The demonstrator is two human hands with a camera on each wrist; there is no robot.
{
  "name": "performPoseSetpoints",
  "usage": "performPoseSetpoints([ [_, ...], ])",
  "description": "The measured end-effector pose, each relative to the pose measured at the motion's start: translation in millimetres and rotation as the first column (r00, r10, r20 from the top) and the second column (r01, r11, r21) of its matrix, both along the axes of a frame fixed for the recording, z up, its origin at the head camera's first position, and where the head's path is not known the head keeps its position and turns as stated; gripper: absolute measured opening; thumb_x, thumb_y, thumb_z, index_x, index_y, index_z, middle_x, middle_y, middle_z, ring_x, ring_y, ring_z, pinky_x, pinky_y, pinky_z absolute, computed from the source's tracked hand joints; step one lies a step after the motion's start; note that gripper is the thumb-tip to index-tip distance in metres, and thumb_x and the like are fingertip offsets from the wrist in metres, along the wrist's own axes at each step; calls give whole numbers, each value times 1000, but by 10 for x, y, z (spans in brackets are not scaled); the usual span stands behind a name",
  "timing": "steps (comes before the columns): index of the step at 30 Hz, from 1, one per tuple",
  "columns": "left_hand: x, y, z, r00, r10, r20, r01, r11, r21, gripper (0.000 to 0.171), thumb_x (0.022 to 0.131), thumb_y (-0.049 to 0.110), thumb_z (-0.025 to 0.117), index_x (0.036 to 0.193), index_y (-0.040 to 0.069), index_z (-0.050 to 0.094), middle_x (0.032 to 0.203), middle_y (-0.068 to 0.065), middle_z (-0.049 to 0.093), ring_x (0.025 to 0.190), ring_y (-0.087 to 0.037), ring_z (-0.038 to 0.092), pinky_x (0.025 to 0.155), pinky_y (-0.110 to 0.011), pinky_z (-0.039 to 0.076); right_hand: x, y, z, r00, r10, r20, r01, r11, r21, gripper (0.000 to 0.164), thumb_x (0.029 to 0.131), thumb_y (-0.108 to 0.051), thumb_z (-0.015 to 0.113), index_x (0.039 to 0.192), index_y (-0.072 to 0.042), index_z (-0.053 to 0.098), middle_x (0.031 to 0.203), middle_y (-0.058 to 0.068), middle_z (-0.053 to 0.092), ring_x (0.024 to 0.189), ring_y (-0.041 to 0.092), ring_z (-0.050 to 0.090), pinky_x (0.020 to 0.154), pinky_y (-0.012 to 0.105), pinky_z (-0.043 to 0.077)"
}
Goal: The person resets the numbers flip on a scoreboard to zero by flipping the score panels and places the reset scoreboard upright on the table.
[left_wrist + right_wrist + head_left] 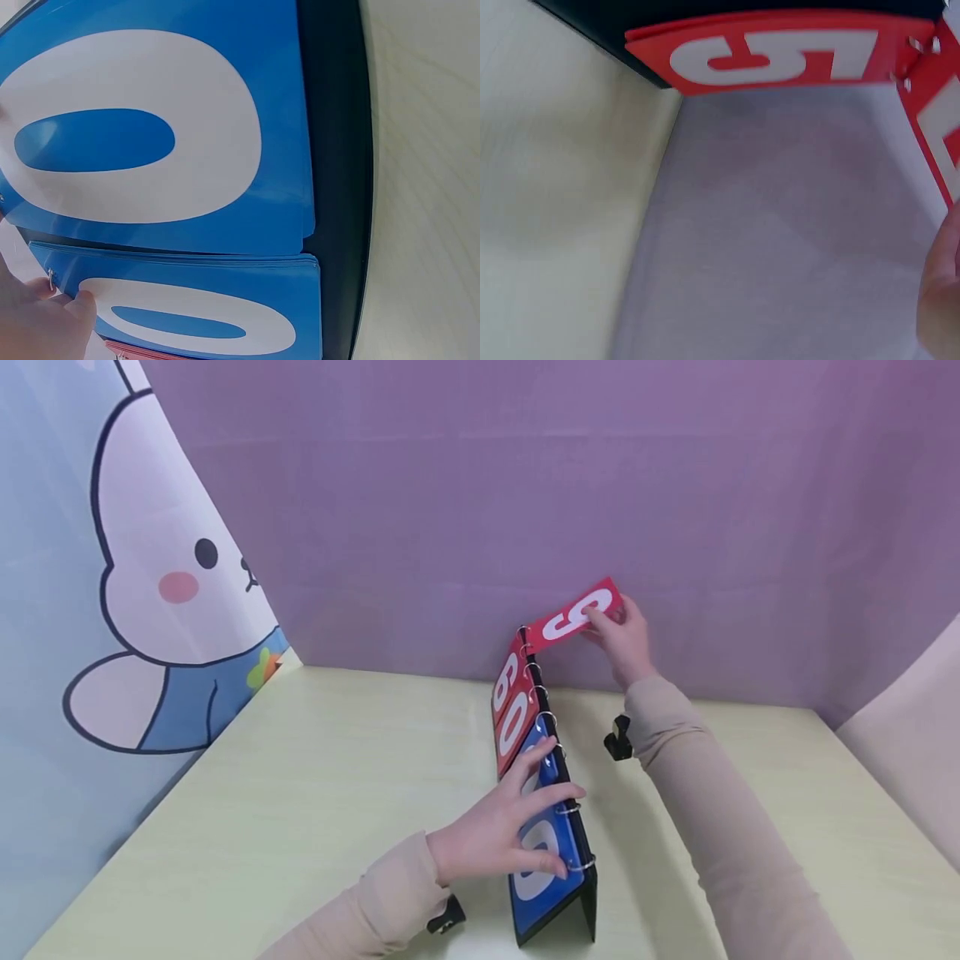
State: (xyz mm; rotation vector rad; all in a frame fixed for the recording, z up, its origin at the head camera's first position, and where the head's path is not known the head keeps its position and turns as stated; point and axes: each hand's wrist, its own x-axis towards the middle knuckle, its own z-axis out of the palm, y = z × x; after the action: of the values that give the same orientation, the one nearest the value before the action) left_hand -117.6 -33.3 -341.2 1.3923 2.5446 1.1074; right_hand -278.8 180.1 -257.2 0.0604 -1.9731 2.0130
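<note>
Purple backdrop (420,518): one, rising behind the desk and filling most of the head view.
Desk (360,752): one, pale yellow, carrying the scoreboard.
Blue printed sheet (45,527): one, at the left in the head view, with one white cartoon figure (142,577) on it.
Beige sleeves (750,843): two, one on each arm.
Flip scoreboard (564,767): one, black-backed, standing tent-like in the middle of the desk, its ridge running away from the person.
Left hand (491,831): one, fingers spread wide over the blue half and up to the ridge, touching it; grip wide.
Right hand (628,639): one, beyond the far end of the ridge; grip narrow, pinching one red card by its free end.
Blue stacks (150,139): two; the left wrist view shows a white 0 on each, largely covered by fingers in the head view.
Red stacks (513,725): two, at the far half, one showing 0, the other 6 or 9.
Lifted red card (570,617): one, raised off the ridge.
Hanging red card (780,56): a white 5, seen only in the right wrist view.
Black blocks (618,739): two, one at each wrist.
Metal rings (546,719): several along the ridge.
</note>
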Motion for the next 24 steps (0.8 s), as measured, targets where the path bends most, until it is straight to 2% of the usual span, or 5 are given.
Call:
performPoseSetpoints([
  [2,-3,-2,-10,1000,-1,-5,1,1000,3,73,76,35,78,140,33,41,158,2,-5,147,-21,3,106,-50,38,-6,-87,-27,998,59,-22,-55,989,138,55,91,-9,60,139,0,35,113,11,54,96,16,60,90,34,53],
  [6,-13,-1,-34,1000,-6,-19,6,1000,10,74,76,34,78,140,30,41,158,1,-5,147,-22,4,106,-51,38,-7,-249,-106,989,150,-1,-140,920,366,60,89,-11,62,141,-1,33,127,21,51,115,31,54,95,43,49],
  [12,-24,6,-37,999,-21,-40,22,1000,20,75,76,33,78,140,28,41,158,0,-5,147,-22,6,107,-48,39,5,-380,-162,986,157,62,-166,848,504,57,91,-17,62,139,-3,36,128,21,53,118,34,54,95,48,49],
  [16,-27,1,-29,999,-24,-46,26,999,25,75,75,32,79,140,27,41,158,-4,-3,147,-22,4,106,-48,39,4,-418,-173,983,159,90,-181,786,591,52,91,-20,62,137,-3,42,128,20,56,117,34,55,96,47,49],
  [24,-19,-6,-2,999,-20,-40,21,999,31,74,75,31,79,139,26,42,158,-3,-3,147,-23,4,107,-50,37,15,-523,-127,986,161,35,-134,665,735,38,91,-19,63,125,-1,60,119,18,64,104,29,65,84,41,55],
])
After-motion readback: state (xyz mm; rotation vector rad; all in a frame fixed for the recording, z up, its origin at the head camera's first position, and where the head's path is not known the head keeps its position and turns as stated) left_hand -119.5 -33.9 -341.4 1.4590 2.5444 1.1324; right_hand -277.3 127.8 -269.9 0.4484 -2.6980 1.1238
